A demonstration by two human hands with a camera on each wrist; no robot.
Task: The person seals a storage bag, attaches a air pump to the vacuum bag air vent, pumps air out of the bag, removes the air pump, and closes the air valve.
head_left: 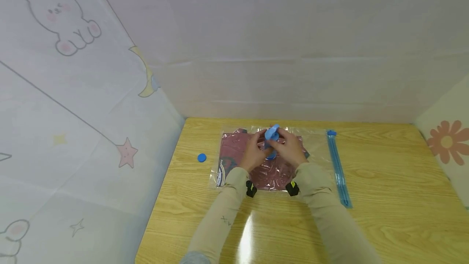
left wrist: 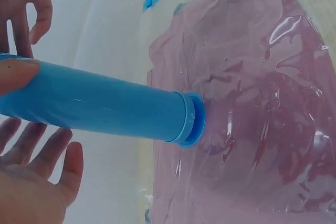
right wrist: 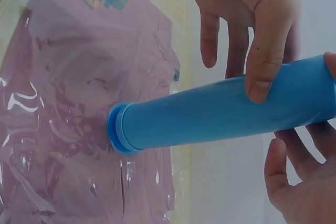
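Observation:
A blue hand pump (head_left: 272, 133) stands on a clear plastic storage bag (head_left: 316, 146). Inside the bag lies folded dark-red cloth (head_left: 234, 146). The pump's barrel (left wrist: 115, 100) meets the bag at a blue round valve (right wrist: 114, 129), flange down. My left hand (head_left: 255, 152) holds the barrel from the left, its thumb laid on the side and fingers behind. From the right, my right hand (head_left: 291, 148) holds the pump near its upper end, its thumb at the frame edge in the right wrist view. Part of each grip is hidden.
A round blue cap (head_left: 202, 157) lies on the wooden table (head_left: 384, 174), left of the bag. A blue zip strip with a slider (head_left: 331, 133) runs along the bag's right edge. A pale wall covering (head_left: 293, 84) rises behind the table, with printed panels at both sides.

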